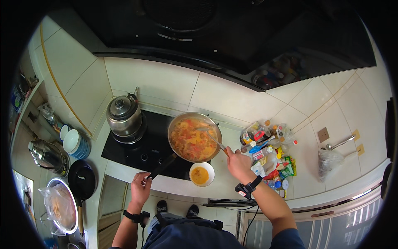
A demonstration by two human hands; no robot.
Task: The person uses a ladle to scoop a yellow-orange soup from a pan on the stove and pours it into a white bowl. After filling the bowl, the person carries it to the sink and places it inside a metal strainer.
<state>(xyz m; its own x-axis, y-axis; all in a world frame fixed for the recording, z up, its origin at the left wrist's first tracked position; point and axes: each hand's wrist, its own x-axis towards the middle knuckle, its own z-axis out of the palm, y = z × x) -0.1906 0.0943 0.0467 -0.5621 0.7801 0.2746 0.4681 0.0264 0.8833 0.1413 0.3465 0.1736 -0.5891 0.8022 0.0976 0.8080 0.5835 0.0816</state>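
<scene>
A metal frying pan (170, 143) stands on the black glass cooktop (155, 119), full of a reddish-orange soup (189, 141) with tomato pieces and yellow bits like egg. My left hand (140, 188) grips the end of its long black handle (163, 166). In my right hand (238, 164) is the wooden handle of a metal cooking utensil (220, 145). Its head dips into the soup, so I cannot tell whether it is a ladle or a spatula. Just in front of the pan, a white bowl (212, 176) holds orange-yellow liquid resembling beaten egg.
A steel kettle (124, 116) occupies the left burner. Seasoning bottles and packets (270, 155) crowd the right counter. Leftward are stacked bowls (74, 144), a steel vacuum flask (48, 155), a black skillet (82, 180) and a bagged basin (74, 214). The range hood (186, 49) overhangs the cooktop.
</scene>
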